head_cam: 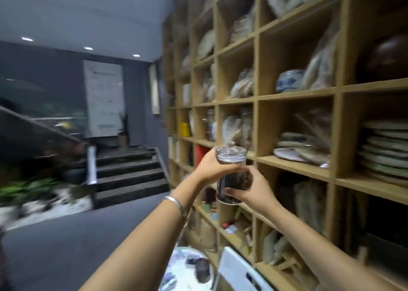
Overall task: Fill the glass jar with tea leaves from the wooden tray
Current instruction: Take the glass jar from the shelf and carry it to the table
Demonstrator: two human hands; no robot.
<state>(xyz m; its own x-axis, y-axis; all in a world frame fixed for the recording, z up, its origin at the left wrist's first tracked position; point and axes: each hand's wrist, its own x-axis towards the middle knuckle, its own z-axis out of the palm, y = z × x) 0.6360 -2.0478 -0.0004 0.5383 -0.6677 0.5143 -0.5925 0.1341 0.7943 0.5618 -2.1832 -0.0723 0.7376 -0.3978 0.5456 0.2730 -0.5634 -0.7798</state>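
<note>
Both hands hold the jar [231, 173] up in front of the shelf [295, 96], level with its middle rows. The left hand [212, 167] wraps round the jar just under the lid [231, 151], fingers curled across the glass. The right hand [254, 189] grips the lower half, thumb along the base. Dark tea [237, 181] fills the jar to about its shoulder, and the lid sits on top. A bracelet [176, 202] circles the left wrist. Left of the shelf, steps [130, 176] rise toward a white poster [103, 98]. The shelf's compartments hold pale wrapped discs, stacked plates and a blue-and-white pot [289, 81].
</note>
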